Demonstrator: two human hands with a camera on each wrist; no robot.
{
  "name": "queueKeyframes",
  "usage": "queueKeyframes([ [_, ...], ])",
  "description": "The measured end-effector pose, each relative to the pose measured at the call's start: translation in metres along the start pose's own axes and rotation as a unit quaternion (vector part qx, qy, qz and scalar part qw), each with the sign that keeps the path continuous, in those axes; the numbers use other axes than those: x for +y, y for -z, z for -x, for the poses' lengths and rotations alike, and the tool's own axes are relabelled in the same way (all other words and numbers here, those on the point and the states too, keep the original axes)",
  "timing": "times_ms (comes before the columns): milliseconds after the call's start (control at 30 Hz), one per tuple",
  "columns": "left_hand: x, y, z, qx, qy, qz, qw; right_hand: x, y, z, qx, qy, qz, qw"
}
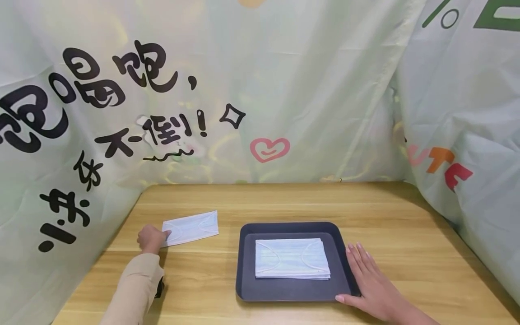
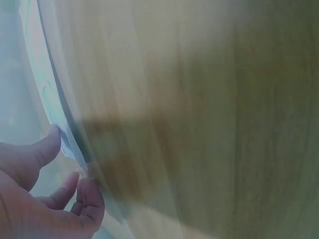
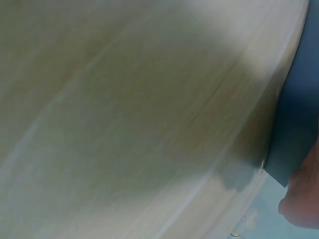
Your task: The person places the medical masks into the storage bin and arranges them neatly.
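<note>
At the left of the table, my left hand (image 1: 151, 238) pinches the near left end of a single pale blue face mask (image 1: 191, 228). In the left wrist view the thumb (image 2: 49, 144) lies on the mask (image 2: 46, 84), with the other fingers curled at its end. A dark rectangular tray (image 1: 288, 291) sits to the right and holds a neat stack of folded face masks (image 1: 290, 259), ear loops showing on top. My right hand (image 1: 371, 284) rests along the tray's right side, fingers straight and thumb at the near corner. The right wrist view catches the tray's edge (image 3: 296, 99) beside part of that hand.
The wooden table (image 1: 195, 280) runs back to a pale printed cloth (image 1: 325, 90) hanging behind it and along both sides. Bare wood separates the single mask from the tray. A dark band (image 1: 160, 288) shows at my left sleeve (image 1: 136, 284).
</note>
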State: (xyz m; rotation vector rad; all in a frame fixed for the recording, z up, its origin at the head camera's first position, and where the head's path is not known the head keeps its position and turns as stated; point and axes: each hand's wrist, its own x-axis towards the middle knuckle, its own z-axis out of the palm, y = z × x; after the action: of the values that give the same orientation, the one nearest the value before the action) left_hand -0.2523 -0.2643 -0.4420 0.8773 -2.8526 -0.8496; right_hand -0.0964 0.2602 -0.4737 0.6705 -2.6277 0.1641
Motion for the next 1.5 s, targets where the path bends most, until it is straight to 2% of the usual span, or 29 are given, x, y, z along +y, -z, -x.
queueKeyframes([
  [200,0.0011,-0.0005,-0.0002,0.000,0.009,0.013,0.9999,0.0020,-0.0009,-0.0010,0.004,0.012,-0.001,0.9999],
  [533,0.0024,-0.0027,-0.0009,0.008,0.009,0.037,0.9992,0.0006,-0.0003,-0.0005,-0.004,0.002,0.000,1.0000],
  [800,0.0043,-0.0017,0.0008,-0.009,0.028,0.035,0.9989,0.0001,-0.0005,-0.0002,-0.006,-0.003,-0.004,1.0000],
  [967,0.0049,-0.0024,0.0013,-0.007,0.031,0.045,0.9985,0.0009,-0.0013,-0.0005,-0.003,0.002,-0.005,1.0000],
  [1100,0.0040,-0.0036,0.0014,0.003,0.023,0.058,0.9981,0.0032,-0.0023,0.0008,-0.016,0.000,-0.009,0.9998],
  [1267,0.0023,-0.0040,0.0014,0.018,0.005,0.073,0.9971,0.0020,-0.0005,0.0001,-0.012,0.001,-0.003,0.9999],
  [1500,-0.0023,-0.0029,-0.0004,0.018,-0.014,0.048,0.9986,0.0004,0.0002,-0.0005,-0.002,0.001,-0.001,1.0000],
])
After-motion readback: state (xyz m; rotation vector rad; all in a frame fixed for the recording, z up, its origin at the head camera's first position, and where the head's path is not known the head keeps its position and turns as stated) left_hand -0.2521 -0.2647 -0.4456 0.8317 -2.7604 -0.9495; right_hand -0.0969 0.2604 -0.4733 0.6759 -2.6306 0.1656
